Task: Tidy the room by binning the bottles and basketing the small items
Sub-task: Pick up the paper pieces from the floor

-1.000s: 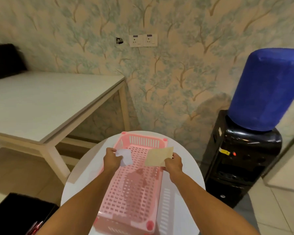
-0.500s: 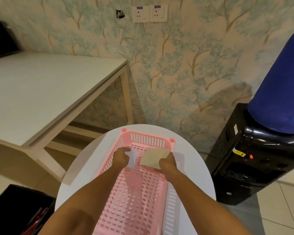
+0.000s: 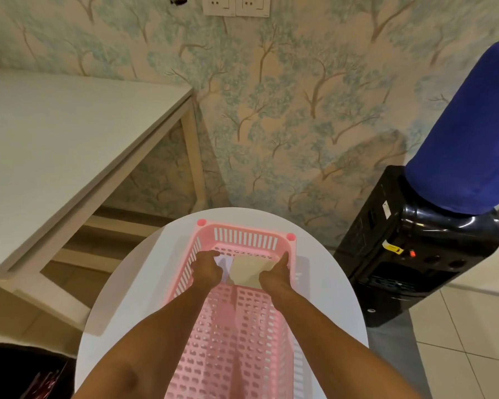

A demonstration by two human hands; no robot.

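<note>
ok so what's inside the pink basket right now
Inside the pink slotted plastic basket: a beige flat card at the right hand, a white slip at the left hand. Beneath them is covered.

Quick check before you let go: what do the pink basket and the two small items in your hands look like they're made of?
Pink basket: moulded plastic, judging by the uniform perforated grid and slotted end wall, with a slight sheen.
Beige item at the right hand: flat, matte, thin; probably paper or card.
White item at the left hand: mostly hidden; looks like paper, but I can't be sure.
</note>
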